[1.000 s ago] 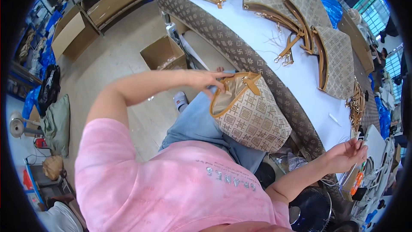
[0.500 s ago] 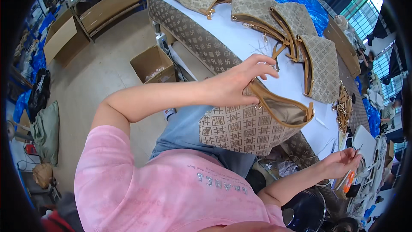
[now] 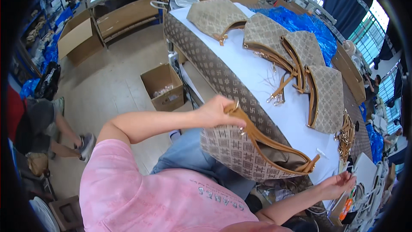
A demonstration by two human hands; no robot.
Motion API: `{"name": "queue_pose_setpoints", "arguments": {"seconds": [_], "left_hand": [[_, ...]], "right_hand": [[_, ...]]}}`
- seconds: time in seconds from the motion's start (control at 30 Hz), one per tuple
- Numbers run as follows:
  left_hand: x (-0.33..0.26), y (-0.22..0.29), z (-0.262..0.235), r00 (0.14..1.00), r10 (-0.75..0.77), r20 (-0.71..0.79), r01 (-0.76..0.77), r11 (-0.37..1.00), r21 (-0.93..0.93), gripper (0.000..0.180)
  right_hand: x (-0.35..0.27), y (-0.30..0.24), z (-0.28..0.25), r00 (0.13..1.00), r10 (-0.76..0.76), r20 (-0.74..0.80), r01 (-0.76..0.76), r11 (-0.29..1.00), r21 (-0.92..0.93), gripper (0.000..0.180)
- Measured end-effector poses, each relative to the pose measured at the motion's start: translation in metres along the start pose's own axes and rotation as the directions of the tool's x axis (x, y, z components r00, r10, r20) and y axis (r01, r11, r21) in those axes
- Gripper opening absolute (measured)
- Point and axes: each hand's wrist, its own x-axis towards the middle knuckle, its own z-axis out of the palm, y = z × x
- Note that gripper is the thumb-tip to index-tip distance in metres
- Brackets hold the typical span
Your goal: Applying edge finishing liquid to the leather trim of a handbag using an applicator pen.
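Note:
A beige patterned handbag (image 3: 234,152) with tan trim hangs tilted over my lap, its mouth facing right and the brown lining showing. My left hand (image 3: 216,114) is closed on its upper corner, thumb on the tan edge near small gold metal fittings. At the table's near right end, my right hand (image 3: 337,185) has its fingertips pinched together; whatever is between them is too small to make out. Just below that hand is an orange-handled tool (image 3: 346,209), apart from the fingers as far as I can see.
Several similar bags (image 3: 326,99) lie along the white-topped table (image 3: 244,75). Straps with gold clasps (image 3: 344,135) are heaped at its right end. Blue plastic sheeting (image 3: 315,30) lies behind the bags. An open cardboard box (image 3: 165,87) stands on the floor. Another person's legs (image 3: 64,133) show at left.
The held bag has tipped, its mouth turned more upward, and my left hand has moved down and closed further on its corner. The view has shifted; another person has appeared at left.

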Motion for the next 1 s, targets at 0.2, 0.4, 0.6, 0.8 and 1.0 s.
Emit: {"name": "queue_pose_setpoints", "arguments": {"seconds": [0.2, 0.4, 0.6, 0.8, 1.0], "left_hand": [[0.059, 0.084, -0.135, 0.824, 0.112, -0.556, -0.197, 0.976, -0.095, 0.041], [0.193, 0.047, -0.345, 0.603, 0.139, -0.786, -0.127, 0.989, 0.078, 0.030], [0.276, -0.034, -0.367, 0.658, 0.358, -0.663, 0.520, 0.422, 0.743, 0.063], [0.365, -0.051, -0.201, 0.746, 0.653, -0.132, 0.049, 0.145, 0.988, 0.057], [0.444, -0.026, 0.000, 0.416, 0.755, 0.507, -0.690, -0.102, 0.717, 0.058]], "right_hand": [[0.011, 0.017, -0.010, 0.997, -0.042, -0.063, 0.039, 0.998, -0.050, 0.012], [-0.002, 0.054, 0.000, 0.991, 0.034, -0.126, -0.043, 0.997, -0.067, 0.011], [0.002, 0.085, -0.003, 0.983, 0.059, -0.173, -0.094, 0.975, -0.202, 0.010], [0.034, 0.106, -0.032, 0.995, 0.017, -0.101, -0.031, 0.989, -0.146, 0.010], [0.024, 0.119, -0.023, 0.983, -0.071, -0.170, 0.027, 0.968, -0.248, 0.009]]}}
